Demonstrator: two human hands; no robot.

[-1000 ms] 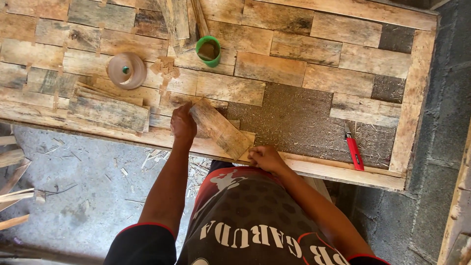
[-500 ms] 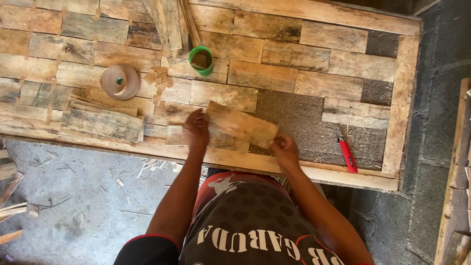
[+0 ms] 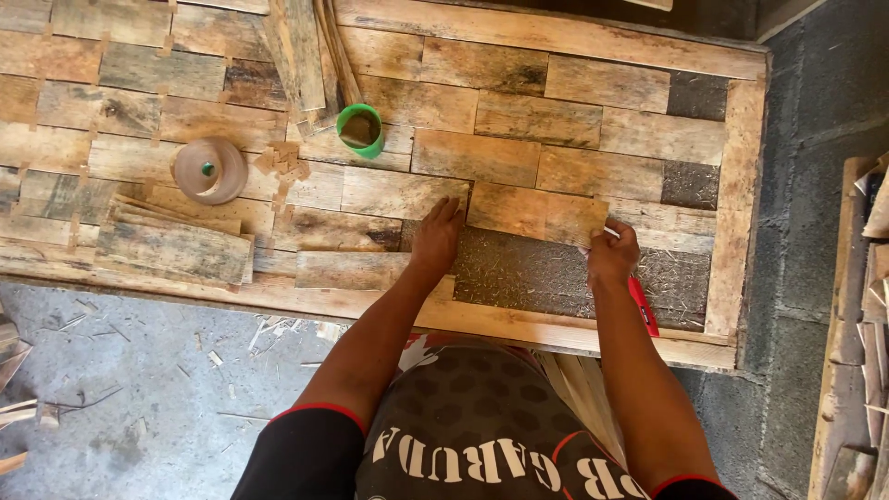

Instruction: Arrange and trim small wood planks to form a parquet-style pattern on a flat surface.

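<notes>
Left hand (image 3: 437, 238), centre of frame: fingers extended and close together, pressed flat on the left end of a wood piece (image 3: 535, 213); nothing gripped.

Right hand (image 3: 613, 255), right of centre: fingers curled over the right end of the same wood piece, pinching its edge.

Wood piece: short rectangular plank, light brown, lying flat just right of centre, in line with the row of planks to its left, directly above a bare patch of rough dark board (image 3: 546, 273).

Red-handled tool (image 3: 643, 306): lying on the dark board just below the right hand, partly hidden by the wrist; kind cannot be told.

Panel (image 3: 741, 185): large framed board covered in rows of mismatched planks, filling the upper frame.

Green cup (image 3: 359, 130): upper centre, standing on the planks.

Round clear lid (image 3: 210, 170): upper left, with a green knob.

Loose planks (image 3: 176, 245): stacked at left, on the panel's lower edge.

Long slats (image 3: 301, 46): top centre, lying across the panel.

Concrete floor (image 3: 139, 398): lower left, littered with wood chips.
</notes>
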